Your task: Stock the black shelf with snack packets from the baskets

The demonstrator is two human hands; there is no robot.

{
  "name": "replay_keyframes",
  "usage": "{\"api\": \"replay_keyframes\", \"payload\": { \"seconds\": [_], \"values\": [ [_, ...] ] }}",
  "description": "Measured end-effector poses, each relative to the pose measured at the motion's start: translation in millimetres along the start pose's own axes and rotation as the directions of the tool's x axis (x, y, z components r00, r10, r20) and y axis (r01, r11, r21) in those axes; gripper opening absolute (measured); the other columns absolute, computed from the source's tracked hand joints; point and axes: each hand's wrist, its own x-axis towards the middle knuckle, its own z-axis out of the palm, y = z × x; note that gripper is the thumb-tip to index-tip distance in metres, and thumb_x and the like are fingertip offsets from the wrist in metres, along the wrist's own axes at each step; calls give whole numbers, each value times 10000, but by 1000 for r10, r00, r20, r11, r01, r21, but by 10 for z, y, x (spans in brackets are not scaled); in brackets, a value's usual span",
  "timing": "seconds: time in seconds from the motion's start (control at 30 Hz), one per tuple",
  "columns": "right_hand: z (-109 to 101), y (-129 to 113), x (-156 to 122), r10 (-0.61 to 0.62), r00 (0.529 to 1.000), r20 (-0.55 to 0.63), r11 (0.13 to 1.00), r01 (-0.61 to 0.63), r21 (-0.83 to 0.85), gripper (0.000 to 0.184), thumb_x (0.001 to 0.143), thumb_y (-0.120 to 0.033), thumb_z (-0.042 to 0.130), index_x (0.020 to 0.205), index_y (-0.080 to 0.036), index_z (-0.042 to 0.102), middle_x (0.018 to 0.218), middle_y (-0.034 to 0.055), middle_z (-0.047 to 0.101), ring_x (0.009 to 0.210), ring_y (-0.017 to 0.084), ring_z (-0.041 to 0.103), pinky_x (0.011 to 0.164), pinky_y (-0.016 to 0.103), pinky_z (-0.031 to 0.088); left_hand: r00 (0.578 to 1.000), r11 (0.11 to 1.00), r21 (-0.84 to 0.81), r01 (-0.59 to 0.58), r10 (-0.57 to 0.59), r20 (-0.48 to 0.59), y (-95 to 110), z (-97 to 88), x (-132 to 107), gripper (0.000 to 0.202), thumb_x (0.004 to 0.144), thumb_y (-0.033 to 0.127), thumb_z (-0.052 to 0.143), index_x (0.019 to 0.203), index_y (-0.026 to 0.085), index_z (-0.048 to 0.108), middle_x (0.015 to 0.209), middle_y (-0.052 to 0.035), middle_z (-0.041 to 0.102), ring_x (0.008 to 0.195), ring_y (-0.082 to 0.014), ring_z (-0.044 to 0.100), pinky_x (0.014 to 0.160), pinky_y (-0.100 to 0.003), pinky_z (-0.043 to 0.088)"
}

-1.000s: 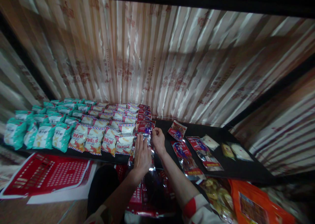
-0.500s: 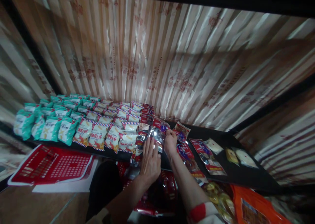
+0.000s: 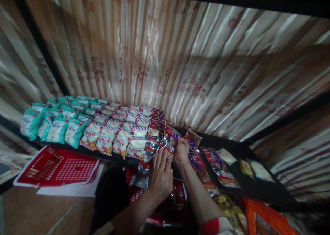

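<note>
Dark red snack packets (image 3: 155, 131) stand in a row on the black shelf, beside white packets with blue and red striped edges (image 3: 105, 140). My right hand (image 3: 182, 151) has its fingers curled on the right edge of a shiny dark red packet (image 3: 170, 138). Flat against the lower front of that same packet rest the outstretched fingers of my left hand (image 3: 162, 173). Just right of my right hand, more red packets (image 3: 198, 164) lie on the shelf, one of them partly behind my wrist.
Green snack packets (image 3: 56, 130) fill the shelf's left end. Farther right lie a flat red packet (image 3: 219, 168) and small pale packets (image 3: 261, 171). Below are a red basket (image 3: 74, 169), another red basket (image 3: 165, 223) under my arms and an orange bag (image 3: 268, 217). Pleated curtain hangs behind.
The whole view has shifted slightly, so the shelf appears a little farther right. Both hands remain at the same red packet, my left hand's fingers slightly lower on it.
</note>
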Motion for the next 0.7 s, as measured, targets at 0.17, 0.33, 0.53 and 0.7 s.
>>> {"api": "replay_keyframes", "payload": {
  "seconds": [0.17, 0.33, 0.53, 0.7],
  "values": [
    [136, -17, -121, 28, 999, 37, 995, -25, -99, 239, 633, -400, 583, 753, -209, 502, 527, -83, 503, 446, 93, 446, 470, 225, 386, 1000, 999, 21, 27, -27, -17, -68, -3, -23, 483, 850, 129, 363, 1331, 105, 398, 1499, -135, 243, 1408, -270, 67, 1108, -547, 246],
    [222, 20, -183, 33, 993, 115, 973, -6, -231, 298, 675, -430, 570, 855, -199, 522, 571, -54, 564, 471, 113, 494, 486, 235, 404, 998, 994, 93, 54, -50, -38, -204, 38, -11, 496, 842, 130, 377, 1337, 118, 396, 1491, -144, 260, 1404, -280, 94, 1092, -543, 276],
    [256, 93, -179, -38, 971, 237, 928, 122, -351, 500, 726, -421, 554, 1140, -142, 522, 610, -22, 617, 543, 150, 556, 559, 269, 444, 994, 985, 136, 109, -103, -47, -328, 58, 69, 435, 859, 150, 366, 1279, 96, 464, 1458, -166, 325, 1398, -287, 129, 1078, -536, 297],
    [241, 108, -196, -122, 933, 340, 873, 263, -410, 526, 790, -389, 478, 1261, -156, 491, 783, 26, 687, 685, 175, 614, 694, 311, 480, 990, 974, 184, 135, -125, -64, -391, 100, 104, 428, 856, 150, 368, 1263, 83, 480, 1442, -166, 356, 1393, -286, 154, 1072, -506, 317]
  ]
}}
